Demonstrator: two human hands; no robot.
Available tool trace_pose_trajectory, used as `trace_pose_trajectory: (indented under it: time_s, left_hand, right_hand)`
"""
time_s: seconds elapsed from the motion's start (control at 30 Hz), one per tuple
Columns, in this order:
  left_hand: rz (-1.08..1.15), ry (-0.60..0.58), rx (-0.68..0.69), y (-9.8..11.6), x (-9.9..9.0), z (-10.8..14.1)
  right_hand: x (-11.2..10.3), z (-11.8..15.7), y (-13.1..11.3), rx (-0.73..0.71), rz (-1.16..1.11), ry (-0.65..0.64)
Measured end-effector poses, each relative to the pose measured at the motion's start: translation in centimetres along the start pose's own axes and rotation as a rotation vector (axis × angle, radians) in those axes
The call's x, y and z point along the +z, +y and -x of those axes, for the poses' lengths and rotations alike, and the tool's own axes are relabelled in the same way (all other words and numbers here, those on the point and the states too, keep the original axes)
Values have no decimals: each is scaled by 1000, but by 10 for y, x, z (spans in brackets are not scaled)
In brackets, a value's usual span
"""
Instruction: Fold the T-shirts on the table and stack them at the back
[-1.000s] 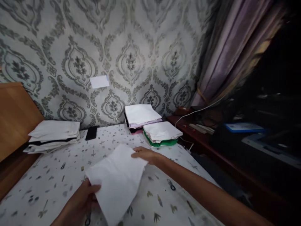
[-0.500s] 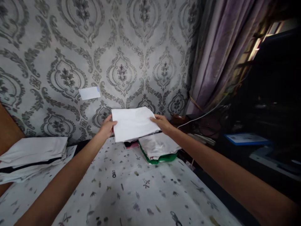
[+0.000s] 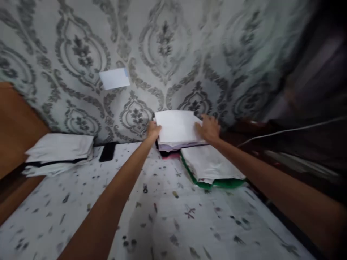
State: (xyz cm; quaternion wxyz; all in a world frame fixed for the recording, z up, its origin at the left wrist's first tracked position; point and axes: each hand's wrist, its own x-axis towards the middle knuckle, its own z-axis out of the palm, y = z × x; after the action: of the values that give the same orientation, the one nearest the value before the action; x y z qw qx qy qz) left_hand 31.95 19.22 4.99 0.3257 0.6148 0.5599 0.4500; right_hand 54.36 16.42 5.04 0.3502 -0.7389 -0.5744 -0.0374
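A folded white cloth (image 3: 176,127) lies on top of a stack of folded cloths (image 3: 172,147) at the back of the bed, against the wall. My left hand (image 3: 154,130) grips its left edge, thumb on top and fingers hidden behind. At its right edge my right hand (image 3: 210,129) rests with fingers apart and the thumb touching the cloth, slightly blurred. Just in front and to the right sits another folded white cloth (image 3: 213,162) on a green one (image 3: 226,183).
A pile of folded white cloths (image 3: 61,148) lies at the left, beside a black phone (image 3: 107,151). Patterned bedding (image 3: 162,220) covers the bed. A wooden board (image 3: 18,126) stands far left. A white cable (image 3: 292,129) runs across the dark right side.
The white cloth has come down from mid-air onto the stack at the wall. My right hand's fingers have spread. The view has shifted, and the phone now shows fully.
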Motion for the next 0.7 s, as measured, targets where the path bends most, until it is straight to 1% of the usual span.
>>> trace_pose_trajectory:
  time_s: [0.07, 0.1, 0.17, 0.23, 0.3, 0.37, 0.43, 0.5, 0.57, 0.63, 0.7]
  left_hand:
    - [-51, 101, -6, -3, -5, 12]
    - [-75, 126, 14, -6, -10, 22]
    - [-132, 140, 65, -16, -26, 46]
    - [-214, 116, 128, -32, -54, 74]
    - [-309, 96, 161, -51, -98, 100]
    - [-410, 128, 128, -69, -154, 116]
    - [-526, 211, 56, -83, -216, 124]
    - [-638, 305, -31, -93, -277, 126]
    - [-737, 412, -103, -100, -330, 127]
    - [-817, 487, -154, -108, -373, 131]
    - [-934, 520, -203, -116, -406, 137]
  right_hand:
    - [7, 10, -21, -246, 33, 70]
    - [14, 16, -30, -335, 29, 69]
    - [30, 28, -41, -427, 22, 6]
    - [48, 36, -44, -424, 35, -75]
    - [61, 38, -41, -409, 57, -106]
    - [65, 36, -38, -405, 78, -120]
    - [61, 32, -39, -396, 104, -149]
    - [53, 30, -45, -385, 141, -186]
    - [43, 34, -51, -402, 177, -176]
    - [34, 44, -57, -451, 191, -110]
    - [24, 59, -61, -527, 165, -48]
